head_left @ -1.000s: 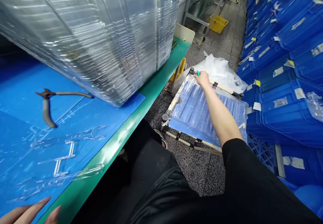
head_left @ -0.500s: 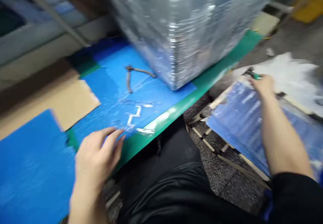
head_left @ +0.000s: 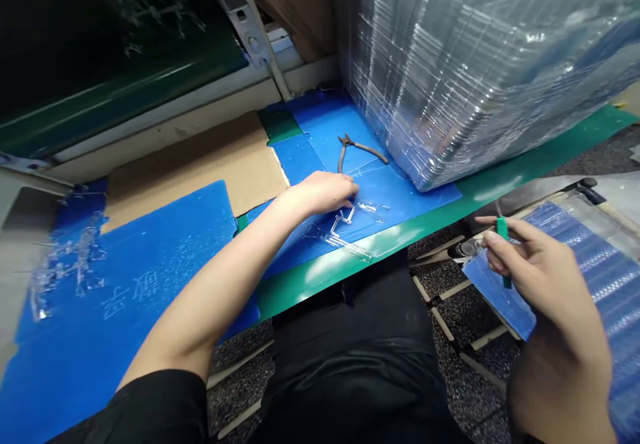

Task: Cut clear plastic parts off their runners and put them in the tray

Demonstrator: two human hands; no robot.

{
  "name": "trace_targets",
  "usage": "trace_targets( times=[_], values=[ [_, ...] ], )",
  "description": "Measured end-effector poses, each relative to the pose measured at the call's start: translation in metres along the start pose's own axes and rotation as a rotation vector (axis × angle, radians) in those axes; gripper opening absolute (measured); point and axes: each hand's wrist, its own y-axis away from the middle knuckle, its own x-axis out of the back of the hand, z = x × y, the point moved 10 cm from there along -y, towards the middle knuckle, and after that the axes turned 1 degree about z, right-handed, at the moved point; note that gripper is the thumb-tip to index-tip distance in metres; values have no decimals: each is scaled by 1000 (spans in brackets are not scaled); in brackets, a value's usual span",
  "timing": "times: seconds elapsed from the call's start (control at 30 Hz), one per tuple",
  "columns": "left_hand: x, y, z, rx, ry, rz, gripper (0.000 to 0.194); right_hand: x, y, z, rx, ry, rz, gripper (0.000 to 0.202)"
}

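My left hand (head_left: 333, 192) reaches over the blue sheet on the bench, its fingers curled down beside some clear plastic pieces (head_left: 345, 217). Whatever those fingertips hold, if anything, is hidden. Just beyond that hand lies a pair of pliers (head_left: 349, 143) with its dark handles spread. My right hand (head_left: 525, 257) is closed around a slim tool with a green handle (head_left: 503, 231), whose thin shaft points up. It hovers at the near end of a blue-covered rack (head_left: 560, 231), right of the bench.
A tall stack of clear plastic trays (head_left: 425, 84) stands on the bench's right part. Brown cardboard (head_left: 200, 171) and a blue board (head_left: 165, 271) lie to the left, with more clear plastic bits (head_left: 75, 264) at the far left. A metal post (head_left: 263, 37) rises behind.
My left hand has moved forward and right to the clear plastic pieces. The right hand has drawn back toward me from the rack, holding the green-handled tool. My view has turned left.
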Motion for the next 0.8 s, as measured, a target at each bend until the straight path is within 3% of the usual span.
trace_targets(
  times=[0.07,0.13,0.27,0.33,0.4,0.47,0.57,0.63,0.7,0.8],
  values=[
    [2,5,-7,14,9,-57,21,-32,-13,-41,117,0,-123,44],
    [11,33,-16,27,83,-25,9,-75,-30,-81,249,62,-238,41],
    [34,145,-42,26,475,180,33,-199,-67,-151,403,212,-403,22],
    [31,206,-60,101,608,241,40,-256,-87,-181,424,291,-417,20],
    [20,259,-78,229,669,355,43,-294,-105,-201,423,374,-388,25],
    [-2,300,-91,364,765,512,41,-306,-123,-211,400,463,-320,36],
    [-61,336,-97,553,1086,783,37,-292,-150,-201,296,602,-212,68],
    [-105,343,-91,652,1332,940,37,-279,-166,-187,217,681,-199,90],
    [-139,338,-79,706,1523,1052,38,-269,-178,-177,184,734,-215,97],
    [-159,320,-59,705,1695,1155,38,-255,-183,-172,220,769,-200,83]
  ],
)
